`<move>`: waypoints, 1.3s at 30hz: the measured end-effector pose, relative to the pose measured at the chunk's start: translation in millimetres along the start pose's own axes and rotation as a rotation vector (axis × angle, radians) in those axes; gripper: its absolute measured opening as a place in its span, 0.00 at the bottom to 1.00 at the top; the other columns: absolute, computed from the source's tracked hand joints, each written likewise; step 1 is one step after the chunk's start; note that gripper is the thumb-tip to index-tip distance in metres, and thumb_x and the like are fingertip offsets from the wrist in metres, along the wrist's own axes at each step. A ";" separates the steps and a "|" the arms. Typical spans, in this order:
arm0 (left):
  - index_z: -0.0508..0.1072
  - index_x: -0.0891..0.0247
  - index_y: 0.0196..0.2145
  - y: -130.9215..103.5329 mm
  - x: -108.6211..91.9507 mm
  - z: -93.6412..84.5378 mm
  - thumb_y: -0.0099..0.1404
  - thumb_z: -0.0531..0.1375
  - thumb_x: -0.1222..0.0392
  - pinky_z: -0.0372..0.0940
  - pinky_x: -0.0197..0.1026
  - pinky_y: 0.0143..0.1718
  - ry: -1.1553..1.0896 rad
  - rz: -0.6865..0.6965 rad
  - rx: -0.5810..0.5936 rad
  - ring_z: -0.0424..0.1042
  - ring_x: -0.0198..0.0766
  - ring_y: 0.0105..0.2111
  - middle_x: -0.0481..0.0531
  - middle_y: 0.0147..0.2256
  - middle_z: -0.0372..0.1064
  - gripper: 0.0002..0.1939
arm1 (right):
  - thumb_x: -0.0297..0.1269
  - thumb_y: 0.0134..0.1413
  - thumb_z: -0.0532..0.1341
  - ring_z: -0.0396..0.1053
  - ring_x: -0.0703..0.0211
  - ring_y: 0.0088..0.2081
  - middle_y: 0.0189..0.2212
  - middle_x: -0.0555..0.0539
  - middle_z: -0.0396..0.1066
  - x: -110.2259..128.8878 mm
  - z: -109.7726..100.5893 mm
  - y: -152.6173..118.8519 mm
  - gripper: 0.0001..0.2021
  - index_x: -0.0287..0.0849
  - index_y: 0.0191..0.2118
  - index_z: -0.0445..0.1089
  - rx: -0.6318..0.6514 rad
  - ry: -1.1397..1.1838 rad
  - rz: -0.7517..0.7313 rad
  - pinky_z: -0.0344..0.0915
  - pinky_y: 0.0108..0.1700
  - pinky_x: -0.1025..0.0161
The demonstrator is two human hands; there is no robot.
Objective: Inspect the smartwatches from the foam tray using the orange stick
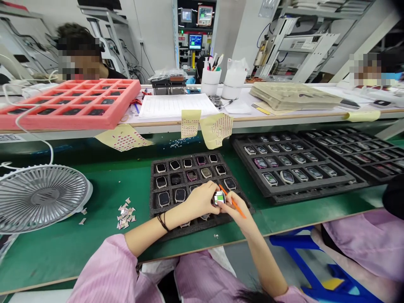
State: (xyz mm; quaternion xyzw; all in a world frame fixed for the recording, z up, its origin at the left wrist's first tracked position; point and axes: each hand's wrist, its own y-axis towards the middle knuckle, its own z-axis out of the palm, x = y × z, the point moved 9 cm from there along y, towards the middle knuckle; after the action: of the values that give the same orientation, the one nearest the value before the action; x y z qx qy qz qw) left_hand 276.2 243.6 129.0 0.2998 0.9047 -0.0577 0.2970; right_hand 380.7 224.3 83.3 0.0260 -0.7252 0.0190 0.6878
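Over the black foam tray, my left hand grips a smartwatch body without a strap; its screen is lit white and green. My right hand has its fingers closed round a thin orange stick-like tool, and its fingertips touch the watch's lower edge. I cannot make out the tool's exact kind. Several watch bodies, such as a silver-framed one, lie face up in the tray's pockets. My forearms and hands hide the tray's lower middle.
Small torn pieces lie left of the tray, near a grey fan. Dark trays of watches stand at right. Above runs a shelf edge with yellow sticker sheets hanging. A pink foam tray sits on it. A co-worker's sleeve is at right.
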 end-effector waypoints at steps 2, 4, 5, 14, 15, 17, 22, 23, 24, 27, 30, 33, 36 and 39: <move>0.67 0.62 0.43 -6.4 -6.6 -20.4 0.51 0.65 0.64 0.70 0.43 0.39 -0.016 0.024 -0.074 0.74 0.44 0.40 0.53 0.43 0.71 0.20 | 0.52 0.43 0.70 0.54 0.67 0.20 0.18 0.59 0.50 16.5 4.2 8.6 0.26 0.46 0.23 0.50 -0.019 0.054 -0.019 0.70 0.26 0.63; 0.67 0.61 0.46 -13.8 -11.6 -41.6 0.52 0.64 0.67 0.70 0.43 0.39 -0.017 0.050 -0.152 0.75 0.44 0.40 0.52 0.44 0.72 0.22 | 0.52 0.46 0.68 0.57 0.66 0.21 0.19 0.58 0.52 35.2 11.7 18.1 0.25 0.46 0.22 0.51 -0.022 0.106 -0.033 0.71 0.25 0.64; 0.67 0.61 0.46 -18.0 -12.5 -52.6 0.53 0.63 0.69 0.70 0.43 0.39 -0.018 0.055 -0.196 0.75 0.43 0.39 0.52 0.44 0.72 0.22 | 0.52 0.49 0.67 0.61 0.65 0.22 0.20 0.56 0.55 44.2 18.3 22.8 0.24 0.45 0.22 0.52 0.005 0.139 -0.030 0.71 0.25 0.63; 0.66 0.59 0.49 -58.1 -1.4 -131.6 0.55 0.64 0.68 0.71 0.42 0.40 -0.014 0.056 -0.514 0.75 0.41 0.41 0.51 0.45 0.73 0.24 | 0.44 0.55 0.64 0.74 0.58 0.32 0.28 0.55 0.62 111.3 83.5 45.5 0.18 0.45 0.26 0.53 0.419 0.241 -0.142 0.76 0.34 0.59; 0.66 0.59 0.49 -61.2 -0.8 -136.1 0.55 0.64 0.68 0.71 0.42 0.41 -0.003 0.053 -0.534 0.74 0.42 0.41 0.51 0.45 0.73 0.24 | 0.44 0.55 0.64 0.74 0.58 0.32 0.28 0.55 0.62 114.0 88.1 47.4 0.18 0.46 0.26 0.53 0.436 0.232 -0.148 0.76 0.33 0.58; 0.66 0.59 0.49 -66.2 0.4 -143.1 0.55 0.64 0.68 0.71 0.42 0.41 0.019 0.044 -0.571 0.74 0.42 0.42 0.51 0.45 0.73 0.24 | 0.44 0.55 0.64 0.74 0.59 0.31 0.29 0.54 0.63 117.8 96.9 51.1 0.19 0.46 0.27 0.52 0.464 0.220 -0.152 0.76 0.33 0.58; 0.66 0.59 0.49 -72.3 3.4 -152.6 0.55 0.64 0.68 0.71 0.40 0.39 0.041 0.034 -0.621 0.74 0.40 0.40 0.51 0.45 0.73 0.24 | 0.46 0.53 0.65 0.71 0.61 0.27 0.27 0.55 0.60 126.6 109.1 59.9 0.20 0.46 0.26 0.51 0.443 0.188 -0.190 0.74 0.34 0.59; 0.66 0.60 0.49 -73.1 4.1 -154.1 0.55 0.64 0.68 0.71 0.40 0.40 0.047 0.033 -0.632 0.74 0.41 0.41 0.51 0.45 0.73 0.24 | 0.46 0.52 0.65 0.68 0.63 0.26 0.25 0.56 0.58 128.4 109.6 61.8 0.21 0.46 0.25 0.51 0.424 0.173 -0.206 0.74 0.33 0.60; 0.66 0.60 0.49 -73.7 4.8 -155.4 0.55 0.64 0.69 0.71 0.41 0.40 0.054 0.031 -0.642 0.74 0.41 0.41 0.51 0.45 0.73 0.24 | 0.45 0.52 0.66 0.65 0.64 0.24 0.24 0.56 0.55 130.1 109.7 63.5 0.22 0.46 0.25 0.51 0.403 0.155 -0.224 0.73 0.32 0.61; 0.65 0.60 0.50 -73.5 8.4 -156.7 0.55 0.63 0.69 0.70 0.41 0.40 0.071 0.013 -0.651 0.74 0.41 0.41 0.52 0.45 0.73 0.25 | 0.44 0.52 0.66 0.60 0.66 0.23 0.22 0.57 0.52 131.8 110.2 67.3 0.22 0.45 0.24 0.51 0.370 0.141 -0.246 0.72 0.29 0.64; 0.66 0.59 0.50 -70.8 12.5 -155.3 0.56 0.63 0.68 0.70 0.40 0.39 0.066 0.000 -0.650 0.74 0.40 0.41 0.51 0.45 0.73 0.24 | 0.46 0.54 0.65 0.67 0.63 0.26 0.24 0.55 0.59 127.7 113.9 68.7 0.20 0.45 0.24 0.53 0.411 0.212 -0.197 0.73 0.30 0.62; 0.67 0.60 0.49 -67.9 12.8 -154.4 0.56 0.64 0.66 0.70 0.42 0.40 0.061 0.017 -0.666 0.74 0.42 0.42 0.52 0.44 0.74 0.22 | 0.46 0.55 0.64 0.74 0.58 0.30 0.27 0.53 0.66 125.1 115.2 69.0 0.19 0.45 0.25 0.55 0.446 0.264 -0.159 0.74 0.33 0.60; 0.68 0.61 0.48 -68.2 10.8 -157.9 0.55 0.64 0.68 0.68 0.46 0.43 0.057 0.035 -0.692 0.73 0.44 0.42 0.53 0.43 0.75 0.22 | 0.46 0.58 0.63 0.76 0.56 0.32 0.28 0.52 0.70 125.8 113.0 69.2 0.17 0.45 0.26 0.57 0.464 0.287 -0.147 0.75 0.35 0.58; 0.69 0.61 0.49 -72.4 17.3 -166.2 0.55 0.64 0.67 0.68 0.45 0.44 -0.134 0.017 -0.703 0.73 0.43 0.41 0.55 0.44 0.74 0.22 | 0.45 0.60 0.60 0.77 0.55 0.34 0.31 0.50 0.75 131.2 106.4 68.9 0.15 0.45 0.27 0.59 0.470 0.323 -0.161 0.76 0.35 0.57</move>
State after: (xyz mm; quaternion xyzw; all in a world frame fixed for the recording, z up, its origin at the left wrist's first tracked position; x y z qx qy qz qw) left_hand 139.7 240.5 249.5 0.1826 0.8452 0.2399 0.4412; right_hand 263.4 284.8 209.2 0.2387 -0.5775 0.1356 0.7688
